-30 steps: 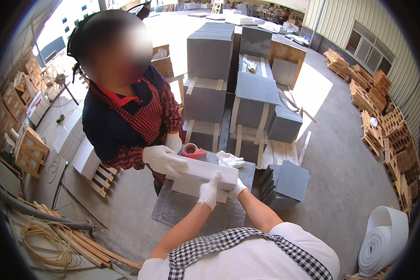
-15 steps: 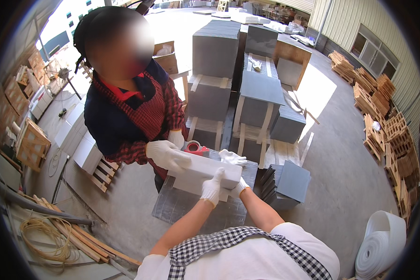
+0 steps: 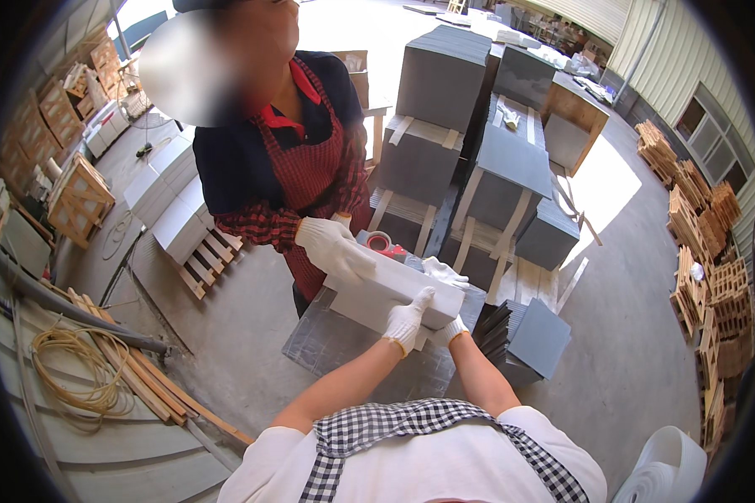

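Note:
A long white wrapped block (image 3: 394, 281) lies over a white sheet (image 3: 356, 314) on the dark, film-covered tabletop (image 3: 310, 342). My gloved left hand (image 3: 409, 321) grips its near side, thumb up on the top edge. At the block's right end is my gloved right hand (image 3: 456, 329), closed against it with most fingers hidden. Across from me, a co-worker's gloved hand (image 3: 335, 245) presses on the block's left part. Behind the block sits a red tape dispenser (image 3: 386, 245). Beside it is another white glove (image 3: 445, 272); whether a hand fills it I cannot tell.
Tall stacks of grey panels (image 3: 440, 80) stand beyond the table, with more dark panels (image 3: 538, 339) close to its right. Wooden pallets (image 3: 717, 327) line the right wall. Timber strips (image 3: 147, 377) and a coiled cord (image 3: 80, 369) lie at left. A white foam roll (image 3: 667, 469) stands lower right.
My view has shifted, so the scene sits farther right and the co-worker higher. Both my hands stay on the block, as does the co-worker's hand.

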Demonstrator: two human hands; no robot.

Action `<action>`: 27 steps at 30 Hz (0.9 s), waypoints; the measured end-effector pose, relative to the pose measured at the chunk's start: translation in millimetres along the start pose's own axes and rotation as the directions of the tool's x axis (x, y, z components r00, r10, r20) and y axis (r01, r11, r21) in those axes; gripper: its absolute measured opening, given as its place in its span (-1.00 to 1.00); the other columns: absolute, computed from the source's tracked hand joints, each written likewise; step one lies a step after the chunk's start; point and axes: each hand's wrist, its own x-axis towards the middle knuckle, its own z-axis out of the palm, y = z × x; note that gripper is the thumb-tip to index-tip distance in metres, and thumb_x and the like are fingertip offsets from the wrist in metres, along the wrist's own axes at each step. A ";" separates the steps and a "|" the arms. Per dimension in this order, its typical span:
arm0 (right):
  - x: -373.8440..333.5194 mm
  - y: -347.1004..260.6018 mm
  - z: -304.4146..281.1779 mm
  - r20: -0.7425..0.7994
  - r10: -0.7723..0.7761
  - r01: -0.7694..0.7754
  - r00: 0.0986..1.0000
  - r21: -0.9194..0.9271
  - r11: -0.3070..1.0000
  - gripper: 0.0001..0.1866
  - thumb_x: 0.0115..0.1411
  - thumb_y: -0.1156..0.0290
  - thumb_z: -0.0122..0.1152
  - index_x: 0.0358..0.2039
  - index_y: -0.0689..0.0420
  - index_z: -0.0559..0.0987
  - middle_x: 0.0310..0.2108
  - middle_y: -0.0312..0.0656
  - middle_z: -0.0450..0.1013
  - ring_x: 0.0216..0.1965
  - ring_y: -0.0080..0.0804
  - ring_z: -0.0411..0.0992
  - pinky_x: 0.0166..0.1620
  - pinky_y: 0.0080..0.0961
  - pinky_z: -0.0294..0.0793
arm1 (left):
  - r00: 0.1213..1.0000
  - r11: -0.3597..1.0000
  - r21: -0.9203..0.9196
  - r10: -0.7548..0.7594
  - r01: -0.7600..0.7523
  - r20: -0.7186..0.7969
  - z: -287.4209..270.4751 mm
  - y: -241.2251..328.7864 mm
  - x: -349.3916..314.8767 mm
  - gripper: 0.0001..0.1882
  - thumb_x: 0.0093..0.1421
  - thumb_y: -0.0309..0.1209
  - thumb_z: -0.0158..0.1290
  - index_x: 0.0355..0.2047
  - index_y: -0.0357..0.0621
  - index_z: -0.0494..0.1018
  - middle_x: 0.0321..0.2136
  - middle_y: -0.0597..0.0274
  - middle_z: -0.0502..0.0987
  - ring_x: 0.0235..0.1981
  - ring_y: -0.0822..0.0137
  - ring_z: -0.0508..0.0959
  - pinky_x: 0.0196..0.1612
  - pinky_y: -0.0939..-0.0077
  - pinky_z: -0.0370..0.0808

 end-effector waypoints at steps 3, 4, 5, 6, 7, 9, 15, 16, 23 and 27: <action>-2.5 1.2 -2.5 -0.007 -0.005 0.005 1.000 0.000 1.000 -0.52 0.46 0.08 -0.32 0.18 0.04 0.43 0.09 -0.17 0.47 0.05 -0.29 0.48 0.11 -0.24 0.52 | 1.000 0.999 -0.032 0.009 -0.008 0.023 2.8 -7.9 5.4 -0.03 -0.04 0.20 0.36 0.03 -0.55 0.45 -0.07 -0.04 0.57 -0.13 0.21 0.58 -0.17 0.33 0.53; 0.4 1.4 -0.5 -0.001 -0.003 0.003 1.000 0.003 1.000 -0.52 0.46 0.08 -0.32 0.18 0.04 0.43 0.09 -0.17 0.47 0.05 -0.29 0.48 0.11 -0.24 0.52 | 1.000 1.000 -0.024 0.011 -0.010 0.015 1.4 -6.3 10.2 -0.04 -0.04 0.20 0.36 0.02 -0.54 0.46 -0.09 -0.02 0.57 -0.17 0.23 0.57 -0.20 0.35 0.52; 1.7 1.1 -0.3 0.007 0.003 -0.003 1.000 0.004 1.000 -0.52 0.46 0.09 -0.32 0.18 0.04 0.43 0.09 -0.17 0.47 0.05 -0.29 0.48 0.11 -0.24 0.51 | 1.000 1.000 -0.015 0.013 -0.013 0.008 0.2 -6.3 12.2 -0.05 -0.04 0.19 0.37 0.01 -0.52 0.47 -0.11 0.01 0.57 -0.21 0.25 0.57 -0.24 0.36 0.52; -1.9 6.5 -2.6 0.008 0.023 -0.023 1.000 0.001 1.000 -0.52 0.46 0.09 -0.32 0.18 0.04 0.43 0.09 -0.17 0.47 0.05 -0.29 0.47 0.11 -0.24 0.51 | 1.000 1.000 -0.014 0.007 -0.008 -0.016 -0.3 -8.6 10.8 -0.06 -0.05 0.20 0.37 0.00 -0.51 0.48 -0.13 0.04 0.57 -0.25 0.28 0.56 -0.27 0.38 0.51; -3.8 8.3 -4.2 0.008 0.036 -0.036 0.999 -0.008 0.999 -0.52 0.47 0.09 -0.32 0.18 0.04 0.43 0.10 -0.17 0.47 0.05 -0.29 0.47 0.12 -0.24 0.51 | 0.999 1.000 -0.018 0.004 -0.005 -0.036 2.0 -8.3 8.4 -0.06 -0.05 0.21 0.37 -0.01 -0.50 0.48 -0.16 0.06 0.57 -0.29 0.31 0.54 -0.30 0.39 0.49; -5.6 10.9 -4.7 0.015 0.051 -0.051 0.999 -0.008 0.999 -0.52 0.47 0.10 -0.33 0.18 0.04 0.43 0.10 -0.17 0.47 0.06 -0.28 0.47 0.12 -0.24 0.51 | 0.998 1.000 -0.010 -0.009 0.008 -0.057 3.0 -6.9 8.3 -0.06 -0.07 0.22 0.37 -0.02 -0.49 0.49 -0.19 0.09 0.56 -0.35 0.35 0.52 -0.36 0.41 0.47; -12.0 16.9 -13.4 0.003 0.088 -0.088 0.996 -0.011 0.996 -0.53 0.47 0.12 -0.33 0.18 0.05 0.43 0.10 -0.16 0.47 0.06 -0.28 0.47 0.12 -0.24 0.51 | 0.998 0.998 0.036 -0.051 0.052 -0.028 5.5 -5.4 6.5 0.09 -0.09 0.28 0.33 0.10 -0.57 0.39 0.00 -0.07 0.51 -0.02 0.18 0.53 -0.06 0.26 0.52; -11.7 17.8 -13.9 0.005 0.092 -0.092 0.996 -0.015 0.996 -0.53 0.47 0.12 -0.33 0.18 0.05 0.43 0.10 -0.16 0.47 0.06 -0.28 0.47 0.12 -0.24 0.51 | 0.998 0.997 0.045 -0.061 0.063 -0.035 4.5 -7.7 10.0 0.08 -0.08 0.28 0.33 0.09 -0.56 0.39 0.00 -0.06 0.51 -0.04 0.18 0.54 -0.08 0.26 0.53; -14.6 26.5 -19.8 0.001 0.116 -0.116 0.993 -0.015 0.993 -0.53 0.47 0.15 -0.34 0.18 0.05 0.43 0.11 -0.16 0.46 0.07 -0.28 0.47 0.12 -0.24 0.51 | 0.997 0.998 -0.057 -0.042 0.038 -0.063 -1.4 -25.8 4.9 -0.07 -0.04 0.19 0.37 0.00 -0.50 0.46 -0.18 0.08 0.57 -0.24 0.27 0.58 -0.25 0.36 0.55; -3.1 44.6 -29.0 0.015 0.139 -0.139 0.990 -0.021 0.990 -0.55 0.46 0.30 -0.39 0.17 0.13 0.43 0.16 -0.11 0.43 0.08 -0.27 0.46 0.12 -0.25 0.50 | 0.993 0.992 -0.078 -0.106 0.102 -0.045 -16.0 -32.1 -15.1 -0.21 -0.04 0.17 0.39 -0.12 -0.37 0.53 -0.28 0.15 0.57 -0.29 0.37 0.57 -0.35 0.45 0.55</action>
